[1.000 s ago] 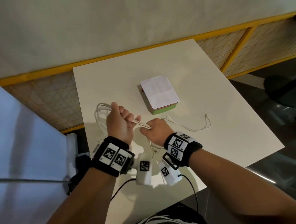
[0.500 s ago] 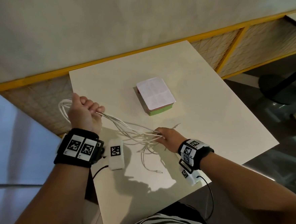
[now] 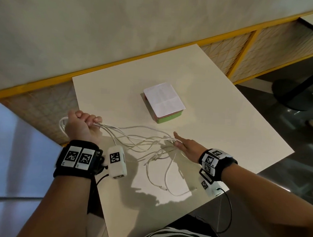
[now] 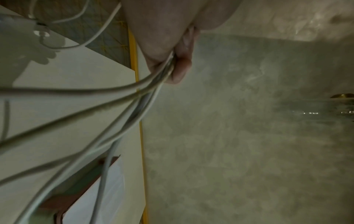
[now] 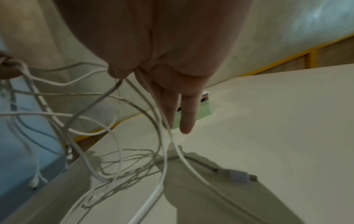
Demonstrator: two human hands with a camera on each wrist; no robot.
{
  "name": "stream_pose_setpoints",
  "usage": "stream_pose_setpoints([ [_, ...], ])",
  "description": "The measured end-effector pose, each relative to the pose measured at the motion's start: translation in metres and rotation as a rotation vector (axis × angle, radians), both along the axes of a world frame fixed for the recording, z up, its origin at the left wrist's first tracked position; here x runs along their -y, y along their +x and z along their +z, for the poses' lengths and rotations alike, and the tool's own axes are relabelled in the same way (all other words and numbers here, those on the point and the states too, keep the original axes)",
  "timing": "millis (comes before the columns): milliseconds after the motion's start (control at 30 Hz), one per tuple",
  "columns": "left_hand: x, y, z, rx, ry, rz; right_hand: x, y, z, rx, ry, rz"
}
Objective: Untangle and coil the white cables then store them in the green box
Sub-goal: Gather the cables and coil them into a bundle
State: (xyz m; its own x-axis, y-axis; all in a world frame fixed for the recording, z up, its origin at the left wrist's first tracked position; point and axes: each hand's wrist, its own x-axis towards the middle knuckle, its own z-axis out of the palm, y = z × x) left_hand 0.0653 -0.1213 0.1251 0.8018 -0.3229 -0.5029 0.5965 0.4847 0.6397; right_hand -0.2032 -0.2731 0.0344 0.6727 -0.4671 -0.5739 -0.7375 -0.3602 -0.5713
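White cables (image 3: 136, 137) hang in a knotted fan between my hands, long axis nine to three, loose ends trailing on the table (image 3: 225, 132). My left hand (image 3: 81, 128) fists one bunch at nine; my right hand (image 3: 187, 148), fingers straight, pinches strands under the thumb. The green box (image 3: 167, 119) sits at twelve o'clock, beyond the strands — nearer my right hand.

I read one white table (image 3: 225, 132) as the sole bearing surface. A green box (image 3: 167, 119) stands near the centre of the top, covered by a white lid (image 3: 163, 99). The loose ends of the white cables (image 5: 160, 183) lie on the near part of the top, apart from the box. One USB plug (image 5: 239, 176) rests flat among them.
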Motion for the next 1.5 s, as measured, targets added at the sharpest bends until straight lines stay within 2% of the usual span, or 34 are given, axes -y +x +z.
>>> stream_pose_setpoints([
  [133, -0.006, 0.011, 0.005, -0.003, -0.013, 0.069, 0.01, -0.018, -0.003, -0.014, -0.002, -0.006],
  [333, -0.016, 0.022, -0.003, 0.005, -0.062, 0.133, 0.03, -0.041, -0.024, -0.087, -0.166, -0.172],
  [533, -0.018, 0.033, -0.008, -0.006, -0.094, 0.162, 0.044, -0.049, -0.023, -0.189, -0.29, -0.248],
  [600, -0.016, 0.031, -0.008, -0.016, -0.091, 0.168, 0.046, -0.049, -0.025, -0.236, -0.268, -0.237],
  [700, -0.01, 0.02, -0.007, 0.001, -0.078, 0.138, 0.042, -0.039, -0.026, -0.283, -0.224, -0.109],
  [767, -0.006, 0.011, -0.008, -0.005, -0.078, 0.113, 0.029, -0.019, -0.013, -0.185, -0.221, -0.05],
  [833, -0.001, 0.005, -0.011, -0.028, -0.096, 0.083, 0.013, 0.012, 0.01, 0.019, -0.22, -0.019],
  [933, 0.008, -0.006, -0.017, -0.05, -0.112, 0.027, -0.019, 0.065, 0.053, 0.254, -0.118, 0.137],
  [1067, 0.019, -0.021, -0.015, -0.07, -0.119, -0.002, -0.056, 0.125, 0.075, 0.371, -0.076, 0.324],
  [1167, 0.019, -0.025, -0.01, -0.089, -0.132, -0.003, -0.067, 0.147, 0.072, 0.395, -0.052, 0.2],
  [1233, 0.015, -0.024, -0.008, -0.097, -0.129, -0.023, -0.067, 0.147, 0.065, 0.383, -0.01, 0.125],
  [1300, 0.008, -0.018, -0.007, -0.09, -0.093, -0.017, -0.061, 0.138, 0.057, 0.335, 0.016, 0.124],
  [1400, -0.007, 0.003, -0.001, -0.031, -0.032, 0.066, -0.043, 0.112, 0.041, 0.155, -0.11, 0.215],
  [1500, -0.027, 0.031, 0.009, 0.022, 0.02, 0.152, -0.024, 0.072, 0.022, 0.017, -0.26, 0.196],
])
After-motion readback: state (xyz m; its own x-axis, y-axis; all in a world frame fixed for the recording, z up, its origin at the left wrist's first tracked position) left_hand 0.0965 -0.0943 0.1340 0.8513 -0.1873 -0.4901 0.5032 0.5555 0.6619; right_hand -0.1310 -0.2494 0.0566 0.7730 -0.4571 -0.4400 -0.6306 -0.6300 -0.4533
